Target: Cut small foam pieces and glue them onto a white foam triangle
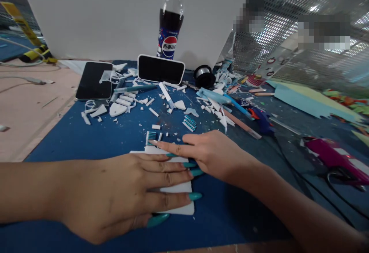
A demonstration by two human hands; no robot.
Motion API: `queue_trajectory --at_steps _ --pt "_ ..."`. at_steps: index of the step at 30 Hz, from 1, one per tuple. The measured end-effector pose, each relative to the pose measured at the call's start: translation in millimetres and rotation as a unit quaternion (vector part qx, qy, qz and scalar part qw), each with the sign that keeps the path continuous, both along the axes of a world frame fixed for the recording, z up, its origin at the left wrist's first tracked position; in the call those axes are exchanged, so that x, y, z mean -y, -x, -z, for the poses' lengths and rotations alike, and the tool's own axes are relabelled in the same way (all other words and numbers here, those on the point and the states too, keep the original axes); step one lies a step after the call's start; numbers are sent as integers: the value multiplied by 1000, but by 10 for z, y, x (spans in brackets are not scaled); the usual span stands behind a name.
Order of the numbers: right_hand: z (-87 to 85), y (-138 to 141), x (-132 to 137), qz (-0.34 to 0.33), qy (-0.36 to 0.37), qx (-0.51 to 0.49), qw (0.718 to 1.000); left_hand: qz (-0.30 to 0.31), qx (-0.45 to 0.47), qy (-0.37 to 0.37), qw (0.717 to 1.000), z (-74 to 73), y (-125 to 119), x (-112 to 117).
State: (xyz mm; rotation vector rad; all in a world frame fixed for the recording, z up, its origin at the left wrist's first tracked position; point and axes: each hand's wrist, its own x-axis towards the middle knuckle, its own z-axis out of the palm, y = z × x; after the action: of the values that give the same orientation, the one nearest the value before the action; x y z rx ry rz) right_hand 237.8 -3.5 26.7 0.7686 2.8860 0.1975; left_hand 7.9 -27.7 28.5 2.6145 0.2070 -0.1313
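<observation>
Lying open, the left hand [127, 191] partly covered the white sheet [183, 187].
The right hand [216, 155], grip unclear, touched one striped piece [151, 135] at the sheet's eleven o'clock; a second striped piece [189, 123] lay apart at one.

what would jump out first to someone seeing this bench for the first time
Probably the left hand with its long teal nails, lying flat over a white board at the front of the blue mat. Just past it, the right hand stretches a finger to a small teal-striped piece. At the back, a Pepsi bottle stands behind a propped-up phone.
</observation>
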Motion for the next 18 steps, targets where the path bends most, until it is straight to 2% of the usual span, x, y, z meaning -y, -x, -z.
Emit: queue_trajectory --at_steps 5,10,13,16,17,18 --pt "-81 -21 5 27 -4 -15 1000 5 28 -1 1000 10 14 -4" --pt "-107 -31 17 68 -23 -28 997 34 32 -69 997 -33 -3 44" --pt "-73 -53 -20 78 -36 -55 995 65 9 -144 987 -124 -44 112" --pt "-46 -94 -82 86 -50 -109 989 85 2 -247 965 -189 -80 234" --pt "-43 -108 -101 84 -53 -136 986 78 11 -287 955 -196 -86 285" --pt "-43 -120 -117 82 -57 -169 981 46 39 -336 940 -195 -87 337"
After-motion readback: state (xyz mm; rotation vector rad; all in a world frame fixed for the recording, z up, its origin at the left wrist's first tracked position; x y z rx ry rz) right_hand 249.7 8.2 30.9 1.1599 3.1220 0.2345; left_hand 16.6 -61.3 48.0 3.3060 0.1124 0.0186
